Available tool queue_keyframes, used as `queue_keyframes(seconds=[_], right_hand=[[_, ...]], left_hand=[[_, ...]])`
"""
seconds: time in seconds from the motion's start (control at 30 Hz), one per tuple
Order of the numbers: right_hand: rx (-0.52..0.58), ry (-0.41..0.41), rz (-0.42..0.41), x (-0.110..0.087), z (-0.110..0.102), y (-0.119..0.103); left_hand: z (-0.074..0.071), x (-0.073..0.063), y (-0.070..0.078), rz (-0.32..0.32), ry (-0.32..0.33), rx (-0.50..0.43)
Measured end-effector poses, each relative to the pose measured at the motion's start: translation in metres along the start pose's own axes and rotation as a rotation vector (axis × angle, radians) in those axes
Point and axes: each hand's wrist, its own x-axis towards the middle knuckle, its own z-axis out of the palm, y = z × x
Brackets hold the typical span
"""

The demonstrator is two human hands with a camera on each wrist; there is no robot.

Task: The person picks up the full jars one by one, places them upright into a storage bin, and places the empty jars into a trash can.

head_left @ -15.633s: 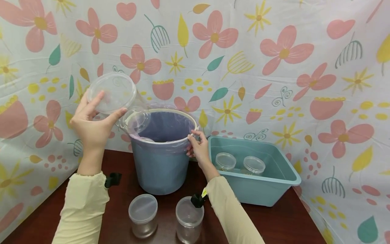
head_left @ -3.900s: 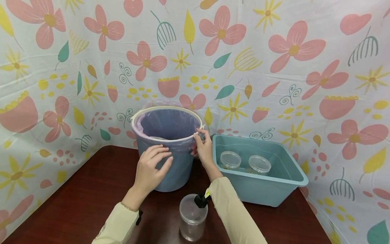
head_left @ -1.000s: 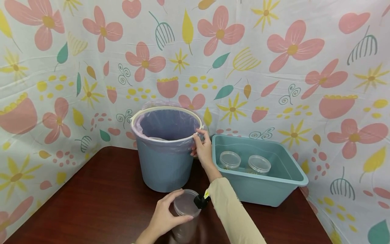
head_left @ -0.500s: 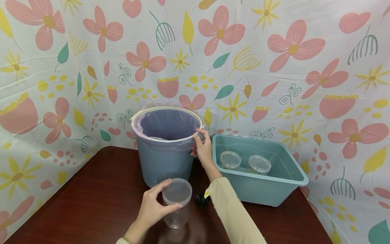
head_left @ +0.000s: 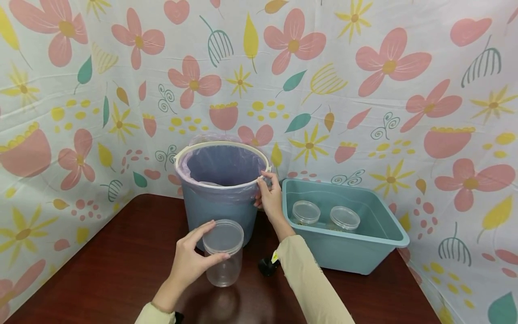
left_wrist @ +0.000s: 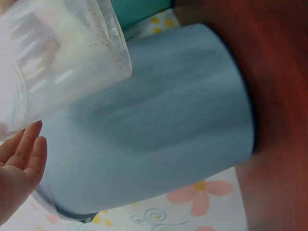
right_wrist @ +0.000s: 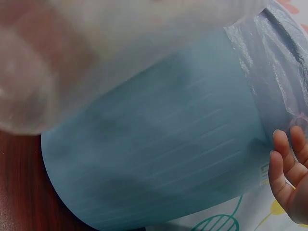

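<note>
My left hand (head_left: 190,258) grips a clear plastic jar (head_left: 224,265) by its lidded top, thumb on one side and fingers on the other. The jar is upright, raised above the table in front of a blue bucket (head_left: 194,211). In the left wrist view, small specks dot the wall of the jar (left_wrist: 86,57). My right hand (head_left: 270,195) pinches the bucket's cream rim ring at its right side, where a thin purple bag liner (right_wrist: 284,72) folds over the edge. Clear plastic shows just inside the bucket's front rim, mostly hidden.
Right of the bucket stands a teal basin (head_left: 344,252) holding two lidded clear jars, one jar (head_left: 305,212) to the left and another jar (head_left: 344,218) beside it. A dark red wooden table (head_left: 121,261) lies beneath, with a flowered curtain (head_left: 251,90) close behind.
Over the last second my left hand has lifted the jar off the table and carried it left and toward the bucket. My right hand stays on the rim. Earlier, another jar stood on the table.
</note>
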Motion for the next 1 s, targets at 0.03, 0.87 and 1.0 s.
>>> queue_keyframes(seconds=[0.03,0.87,1.0], right_hand=[[-0.001,0.002,-0.001,0.000,0.000,0.000],[-0.003,0.006,0.022,-0.003,-0.001,-0.009],[-0.016,0.014,0.028,-0.002,-0.001,-0.005]], left_hand=[[-0.002,0.003,0.001,0.000,0.001,-0.003],[-0.046,0.082,0.025,0.228,0.167,-0.029],[-0.047,0.092,0.031,0.261,0.207,-0.040]])
